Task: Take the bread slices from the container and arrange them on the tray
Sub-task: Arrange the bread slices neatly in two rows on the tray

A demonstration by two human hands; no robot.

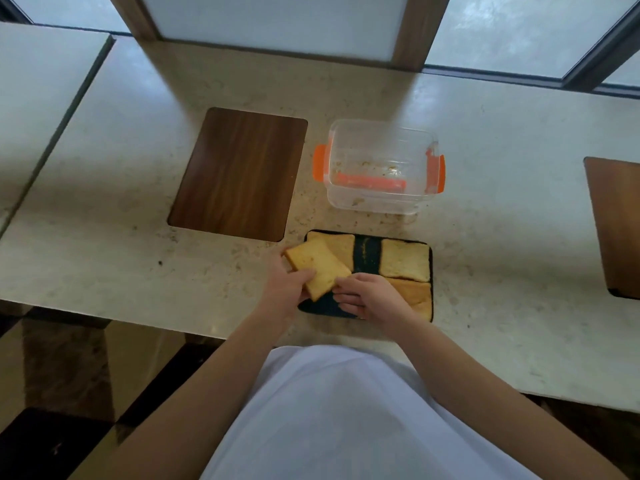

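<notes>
A black tray [367, 255] lies near the table's front edge. Three bread slices rest on it: one at the far left [341, 245], one at the far right [404, 259], one at the near right [417, 296]. My left hand [285, 289] grips a fourth bread slice [317, 266], tilted over the tray's left side. My right hand [369, 296] touches that slice's near corner with its fingertips, fingers apart. The clear container [381, 168] with orange clips stands behind the tray and holds only crumbs.
A dark wooden inset panel [239, 173] is set in the tabletop to the left of the container. Another brown panel [616, 223] sits at the right edge. Windows run along the far side. The table's front edge is close to my body.
</notes>
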